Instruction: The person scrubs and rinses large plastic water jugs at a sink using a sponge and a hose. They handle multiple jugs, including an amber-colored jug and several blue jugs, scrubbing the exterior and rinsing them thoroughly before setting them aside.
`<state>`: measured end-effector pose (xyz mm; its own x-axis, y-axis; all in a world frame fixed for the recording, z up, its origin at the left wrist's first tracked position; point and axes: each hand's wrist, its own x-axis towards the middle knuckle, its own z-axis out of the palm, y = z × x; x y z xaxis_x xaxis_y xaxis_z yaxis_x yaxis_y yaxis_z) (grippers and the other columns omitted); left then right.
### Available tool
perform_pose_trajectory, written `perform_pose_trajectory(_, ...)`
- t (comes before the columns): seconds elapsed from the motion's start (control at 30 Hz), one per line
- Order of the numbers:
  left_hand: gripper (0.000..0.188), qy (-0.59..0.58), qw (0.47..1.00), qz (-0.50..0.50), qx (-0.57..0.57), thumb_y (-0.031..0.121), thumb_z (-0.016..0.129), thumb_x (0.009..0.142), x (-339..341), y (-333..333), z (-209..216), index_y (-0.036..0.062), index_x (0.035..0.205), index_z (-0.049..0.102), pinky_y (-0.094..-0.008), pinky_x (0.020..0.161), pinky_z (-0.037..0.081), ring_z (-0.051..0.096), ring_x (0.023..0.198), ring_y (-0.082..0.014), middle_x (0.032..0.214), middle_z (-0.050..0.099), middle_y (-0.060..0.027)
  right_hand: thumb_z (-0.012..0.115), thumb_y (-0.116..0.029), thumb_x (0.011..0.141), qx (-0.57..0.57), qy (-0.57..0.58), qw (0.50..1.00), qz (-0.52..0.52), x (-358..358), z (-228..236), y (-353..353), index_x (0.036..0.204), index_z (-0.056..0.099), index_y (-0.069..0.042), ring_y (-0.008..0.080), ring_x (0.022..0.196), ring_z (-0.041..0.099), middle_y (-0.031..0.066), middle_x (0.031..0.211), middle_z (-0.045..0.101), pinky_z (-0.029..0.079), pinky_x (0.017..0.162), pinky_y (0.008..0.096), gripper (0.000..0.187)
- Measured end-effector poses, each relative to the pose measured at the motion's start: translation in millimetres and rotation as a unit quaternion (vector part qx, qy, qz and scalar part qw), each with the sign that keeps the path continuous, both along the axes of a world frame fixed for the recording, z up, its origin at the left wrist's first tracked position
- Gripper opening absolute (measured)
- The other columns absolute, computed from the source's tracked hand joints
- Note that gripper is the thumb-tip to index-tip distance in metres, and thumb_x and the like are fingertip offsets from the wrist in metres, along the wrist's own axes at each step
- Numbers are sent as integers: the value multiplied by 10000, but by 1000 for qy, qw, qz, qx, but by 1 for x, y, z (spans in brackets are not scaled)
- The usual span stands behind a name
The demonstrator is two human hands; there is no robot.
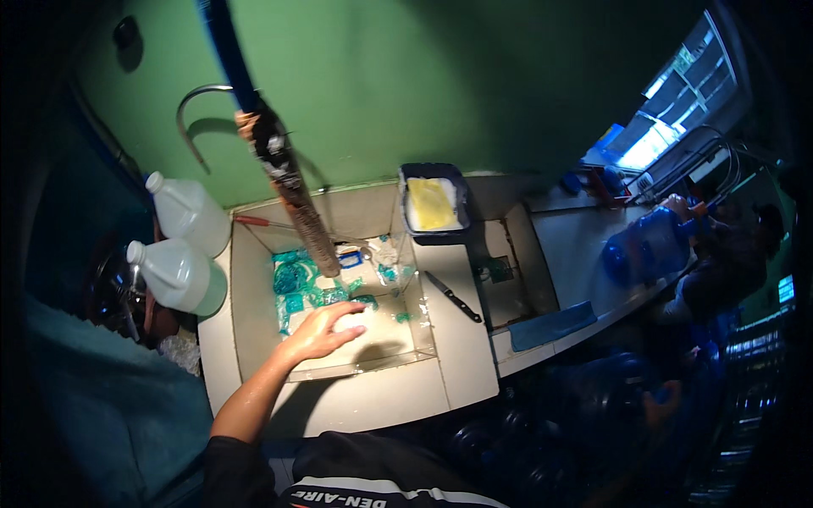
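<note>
My left hand (322,332) reaches from the lower left into a clear plastic tub (412,339) of water that sits in a tiled sink (246,296). Its fingers are spread and lie on something pale at the water's surface. Several teal caps (292,279) float or lie just beyond the fingers. A blue hose with a brown wrapped end (298,207) hangs down into the tub's far side. A dim shape that may be my right hand (659,405) rests among dark blue jugs at the lower right; its fingers are too dark to read.
Two pale plastic jugs (190,212) (179,275) stand left of the sink. A black tray with a yellow sponge (432,205), a knife (453,296) and a blue cloth (550,326) lie on the counter. Another person (728,254) handles a big blue water jug (648,245) at right.
</note>
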<state>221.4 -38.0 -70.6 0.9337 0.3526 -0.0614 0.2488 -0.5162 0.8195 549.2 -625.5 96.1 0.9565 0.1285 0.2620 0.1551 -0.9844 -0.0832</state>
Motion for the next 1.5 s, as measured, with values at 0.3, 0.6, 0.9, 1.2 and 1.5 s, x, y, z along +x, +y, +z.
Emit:
perform_pose_trajectory(0.3,620,-303,949,-34,79,301,795,826,-26,-22,111,27,1340,584,-428,999,482,621,1167,-358,1248,656,-172,688,-215,607,-20,-124,824,552,-127,221,204,1061,602,-77,272,873,603,137,955,618,493,805,441,482)
perform_pose_trajectory(0.6,895,-198,918,87,332,456,830,696,-79,-23,168,35,1416,507,-592,1155,272,406,1396,-442,1438,513,-209,798,-267,713,78,-35,599,796,-216,105,465,969,632,-79,248,717,651,67,857,615,526,595,349,358)
perform_pose_trajectory(0.9,638,-131,950,283,-4,130,886,595,-79,50,-52,21,1165,622,-404,903,540,685,1023,-353,1058,699,-174,824,-241,830,367,255,752,485,-121,-124,396,1330,616,-41,231,1108,652,148,1268,655,531,956,383,578)
perform_pose_trajectory(1.2,414,-217,890,384,-113,133,859,777,-101,76,-122,36,1104,623,-319,838,525,651,884,-148,977,687,-37,763,-374,840,-55,258,920,-289,-148,-203,-195,1446,487,-58,326,1354,493,193,1451,524,389,1137,441,737)
perform_pose_trajectory(1.5,515,-183,919,338,-87,109,848,800,-106,69,-118,11,1245,608,-294,915,503,636,997,-151,1127,676,-74,752,-324,861,32,198,835,-513,-283,-256,-200,1504,394,-99,330,1442,344,165,1548,380,285,1197,484,769)
